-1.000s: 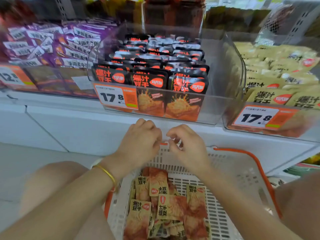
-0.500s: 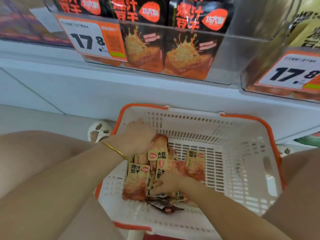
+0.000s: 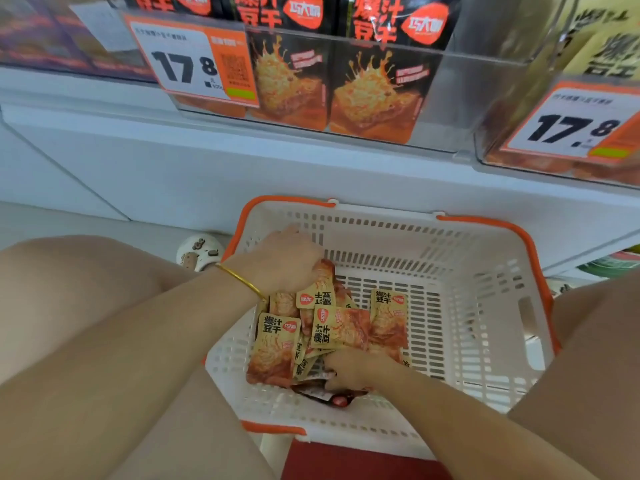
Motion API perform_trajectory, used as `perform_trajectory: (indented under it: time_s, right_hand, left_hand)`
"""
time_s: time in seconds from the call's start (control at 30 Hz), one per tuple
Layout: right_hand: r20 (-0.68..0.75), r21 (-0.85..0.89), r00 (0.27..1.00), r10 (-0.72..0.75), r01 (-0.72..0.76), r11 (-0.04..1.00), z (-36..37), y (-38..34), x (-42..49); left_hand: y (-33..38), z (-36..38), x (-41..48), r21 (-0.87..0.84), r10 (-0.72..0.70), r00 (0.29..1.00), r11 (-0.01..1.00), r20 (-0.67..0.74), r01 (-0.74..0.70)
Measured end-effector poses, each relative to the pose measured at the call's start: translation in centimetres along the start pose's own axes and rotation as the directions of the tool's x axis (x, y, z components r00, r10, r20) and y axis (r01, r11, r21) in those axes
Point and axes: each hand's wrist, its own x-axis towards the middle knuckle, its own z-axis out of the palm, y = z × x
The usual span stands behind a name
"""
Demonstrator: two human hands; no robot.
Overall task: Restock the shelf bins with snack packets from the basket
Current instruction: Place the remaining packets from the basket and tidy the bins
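Gathering stock is the step in hand: both hands are down in the basket [image 3: 485, 268], working on the pile of snack packets [image 3: 337, 327] that lies against its left side. My left hand [image 3: 282, 263] sits knuckles-up over the far end of the pile with its fingers curled down onto the top packets. My right hand [image 3: 351, 370] closes on the near end, fingers tucked in among the packets just above a dark packet [image 3: 332, 396] on the basket floor. Fingertips are hidden on both sides, so I cannot tell how many packets each hand holds. Nothing from this pile has left the basket, and the right half of the basket floor shows only bare mesh. Overhead, the shelf bin [image 3: 457, 98] behind the price label [image 3: 187, 60] shows black packets [image 3: 377, 84] standing at its front. Judged progress: the basket is largely emptied, with one handful or two remaining to lift and place.
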Motion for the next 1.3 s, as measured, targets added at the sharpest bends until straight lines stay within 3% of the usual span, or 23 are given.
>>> perform_trajectory:
  time_s: [0.13,0.23,0.33,0.5,0.63,0.73,0.83,0.93,1.03,1.13,1.3]
  right_hand:
    - [-0.067,0.164,0.998,-0.001,0.012,0.986,-4.6,0.5,-1.9]
    - [-0.050,0.449,0.999,0.017,0.008,0.894,-9.3,1.3,-5.4]
    - [-0.103,0.608,0.995,-0.012,0.073,0.790,-13.0,1.2,-9.2]
    - [-0.359,0.693,0.933,-0.014,0.277,0.665,-15.8,0.6,-13.9]
    - [-0.635,0.666,0.772,-0.001,0.549,0.505,-17.1,-0.3,-17.0]
    - [-0.812,0.487,0.583,0.019,0.658,0.574,-18.6,-3.0,-19.2]
    - [-0.959,0.239,0.278,0.046,0.718,0.654,-21.8,-7.3,-22.0]
    - [-0.996,-0.075,-0.086,-0.027,0.618,0.782,-25.9,-12.0,-24.9]
    - [-0.959,-0.235,-0.260,-0.111,0.513,0.825,-29.2,-15.1,-25.7]
    - [-0.941,-0.275,-0.305,-0.146,0.437,0.857,-31.5,-16.4,-24.7]
    - [-0.958,-0.264,-0.180,-0.224,0.242,0.934,-32.4,-16.3,-22.8]
  left_hand:
    - [-0.1,0.1,0.0,-0.022,0.008,1.000,1.000,0.028,-0.008]
    - [0.0,0.0,0.0,-0.085,0.048,0.997,0.995,0.066,-0.043]
    - [0.1,0.0,0.1,-0.161,0.086,0.987,0.985,0.133,-0.064]
    - [-0.5,-1.6,-0.3,-0.289,0.073,0.997,0.954,-0.034,-0.080]
    - [-2.6,-6.2,-3.0,-0.465,0.009,0.976,0.878,-0.219,-0.112]
    - [-4.1,-9.3,-5.8,-0.615,-0.037,0.945,0.767,-0.325,-0.182]
    - [-5.4,-12.2,-8.5,-0.696,-0.138,0.880,0.671,-0.454,-0.254]
    - [-7.0,-15.7,-10.7,-0.696,-0.271,0.725,0.609,-0.634,-0.381]
    - [-8.5,-18.4,-11.9,-0.651,-0.383,0.548,0.605,-0.743,-0.459]
    - [-10.0,-19.3,-11.6,-0.634,-0.432,0.470,0.607,-0.770,-0.480]
    - [-11.6,-17.7,-9.6,-0.683,-0.496,0.490,0.643,-0.717,-0.348]
